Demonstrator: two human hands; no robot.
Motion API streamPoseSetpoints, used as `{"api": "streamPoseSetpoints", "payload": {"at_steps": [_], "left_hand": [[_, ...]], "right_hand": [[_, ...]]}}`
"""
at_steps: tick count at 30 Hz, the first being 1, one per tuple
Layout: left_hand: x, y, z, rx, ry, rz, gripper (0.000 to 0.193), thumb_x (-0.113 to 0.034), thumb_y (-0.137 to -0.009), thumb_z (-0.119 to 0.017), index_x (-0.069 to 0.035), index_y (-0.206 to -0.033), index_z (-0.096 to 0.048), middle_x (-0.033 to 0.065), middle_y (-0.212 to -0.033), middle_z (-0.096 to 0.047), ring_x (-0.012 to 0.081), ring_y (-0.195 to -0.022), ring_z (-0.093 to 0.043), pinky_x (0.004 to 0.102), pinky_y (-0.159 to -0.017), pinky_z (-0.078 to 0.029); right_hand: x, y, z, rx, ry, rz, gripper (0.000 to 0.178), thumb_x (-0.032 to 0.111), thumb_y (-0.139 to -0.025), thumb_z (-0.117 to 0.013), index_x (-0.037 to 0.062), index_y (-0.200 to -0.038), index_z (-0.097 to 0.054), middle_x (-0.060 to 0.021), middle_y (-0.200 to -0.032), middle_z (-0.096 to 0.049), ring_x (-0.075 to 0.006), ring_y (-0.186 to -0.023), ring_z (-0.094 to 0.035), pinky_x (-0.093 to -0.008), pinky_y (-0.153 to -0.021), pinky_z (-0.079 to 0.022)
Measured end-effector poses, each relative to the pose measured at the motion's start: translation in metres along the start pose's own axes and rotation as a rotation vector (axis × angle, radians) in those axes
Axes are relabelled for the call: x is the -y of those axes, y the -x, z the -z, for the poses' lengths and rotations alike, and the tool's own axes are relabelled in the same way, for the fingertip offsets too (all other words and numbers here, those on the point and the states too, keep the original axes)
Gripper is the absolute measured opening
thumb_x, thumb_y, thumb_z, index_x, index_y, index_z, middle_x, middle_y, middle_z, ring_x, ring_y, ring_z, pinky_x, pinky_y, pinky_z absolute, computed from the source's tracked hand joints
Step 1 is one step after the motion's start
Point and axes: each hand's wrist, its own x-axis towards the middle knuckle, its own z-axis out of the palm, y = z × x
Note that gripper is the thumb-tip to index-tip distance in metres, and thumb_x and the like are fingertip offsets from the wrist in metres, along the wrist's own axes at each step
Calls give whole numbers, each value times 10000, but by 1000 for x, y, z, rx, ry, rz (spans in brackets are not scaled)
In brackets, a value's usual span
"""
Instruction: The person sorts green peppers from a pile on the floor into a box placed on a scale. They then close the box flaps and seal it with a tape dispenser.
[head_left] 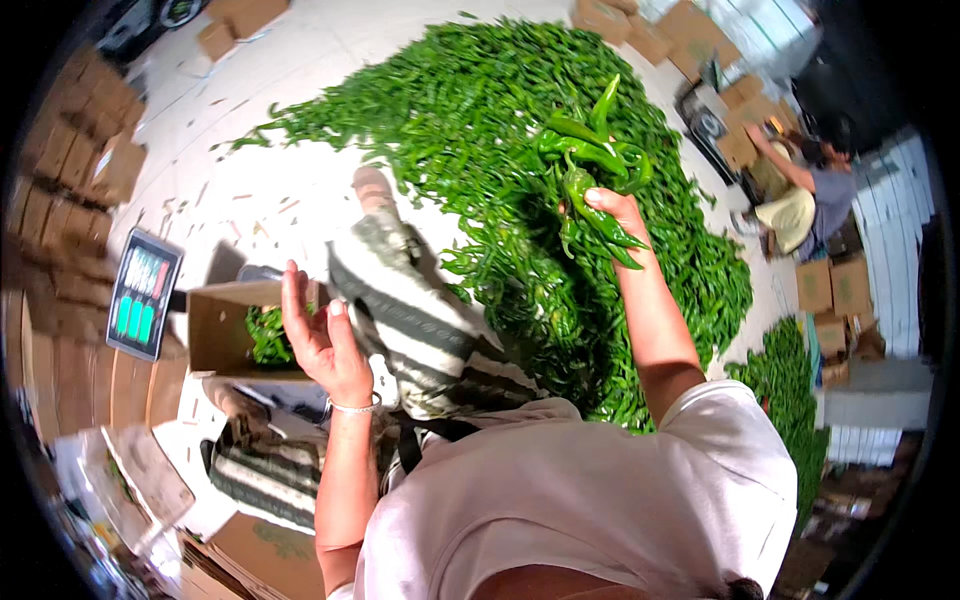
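A bunch of long green peppers (590, 165) is gripped in my right hand (615, 208), held up over a wide heap of green peppers (470, 90) spread on the floor. My thumb lies across the nearest pepper; the other fingers are mostly hidden under the bunch. On the left, my left hand (325, 340) is empty with its fingers stretched out and apart. It is at the right side of an open cardboard box (215, 335). Some green peppers (268, 337) lie inside that box.
A scale display (145, 293) stands left of the box. Stacked cartons (75, 190) line the far left. At the right, another person (815, 190) crouches by cardboard boxes (745, 115). A smaller pepper heap (785, 385) lies at the right. My legs in striped trousers (410, 310) stretch between box and heap.
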Motion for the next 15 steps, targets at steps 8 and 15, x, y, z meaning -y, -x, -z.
{"api": "streamPoseSetpoints", "payload": {"at_steps": [8, 15], "left_hand": [[-7, 4, 104, -272, 20, 36, 500, -36, -881, -521, -24, -1365, -396, 85, -1368, -444, 211, -1193, -479, 301, -929, -418], [8, 17, 180, -324, 148, 185, 432, -48, -883, -521, -46, -1312, -472, 56, -1311, -507, 173, -1139, -523, 260, -841, -439]], "right_hand": [[-24, -34, -173, 609, -236, -291, 666, 241, -677, -678, 21, -1270, -471, -160, -1172, -574, -288, -983, -598, -440, -803, -522], [-82, -20, -299, 928, -279, -505, 634, 111, -698, -676, 41, -1278, -427, -125, -1125, -570, -248, -903, -616, -422, -741, -555]]}}
